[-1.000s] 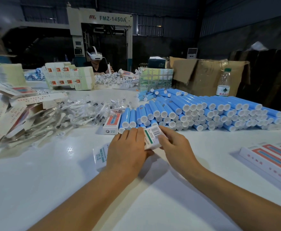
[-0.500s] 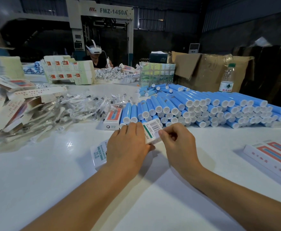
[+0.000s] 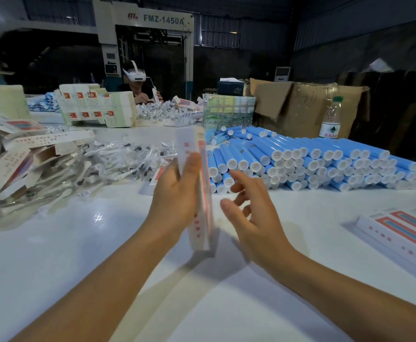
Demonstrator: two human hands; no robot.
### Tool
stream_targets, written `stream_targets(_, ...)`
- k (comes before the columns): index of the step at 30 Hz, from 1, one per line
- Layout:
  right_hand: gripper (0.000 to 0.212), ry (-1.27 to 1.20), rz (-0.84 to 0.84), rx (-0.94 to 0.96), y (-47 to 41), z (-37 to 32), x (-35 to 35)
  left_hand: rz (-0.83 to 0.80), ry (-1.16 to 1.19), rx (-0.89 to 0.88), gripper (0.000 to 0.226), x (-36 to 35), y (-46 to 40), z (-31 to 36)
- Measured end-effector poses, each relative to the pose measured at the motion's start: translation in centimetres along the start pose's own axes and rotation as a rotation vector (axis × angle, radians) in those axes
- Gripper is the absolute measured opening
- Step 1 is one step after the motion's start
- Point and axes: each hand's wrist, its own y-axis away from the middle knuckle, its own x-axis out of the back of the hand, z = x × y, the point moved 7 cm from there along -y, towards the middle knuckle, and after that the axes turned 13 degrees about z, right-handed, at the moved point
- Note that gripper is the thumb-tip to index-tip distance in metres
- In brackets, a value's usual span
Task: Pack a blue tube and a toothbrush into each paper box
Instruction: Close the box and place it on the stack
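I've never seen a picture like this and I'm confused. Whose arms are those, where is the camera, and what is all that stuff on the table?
The camera sits on a person's head, so you see what they see, looking down at their own two arms. The left hand grips a long paper box, lifted off the white table and a bit blurry. The right hand is beside it with fingers spread, holding nothing. Behind it lies a big stack of blue tubes with white caps. To the left is a heap of toothbrushes in clear wrappers, and flat unfolded boxes. On the right are finished boxes. Far across sits another worker wearing a white headset.
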Motion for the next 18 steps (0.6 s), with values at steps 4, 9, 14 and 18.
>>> stream_targets(4,0.074,0.167,-0.195,0.041,1.0,0.1,-2.1,0.071,0.465,0.47,0.032,-0.3,0.0,-3.5)
stream_targets(9,0.071,0.225,-0.22,0.051,1.2,0.8,-2.8,0.134,0.489,0.582,0.035,0.1,-0.1,-5.2)
stream_targets(14,0.064,0.195,-0.174,-0.024,0.2,1.8,-2.4,0.106,0.234,0.483,0.035,0.3,0.0,-5.6)
stream_targets(18,0.057,0.182,-0.151,-0.081,-0.7,2.4,-1.2,0.16,-0.099,0.332,0.049,1.2,-0.3,-5.7)
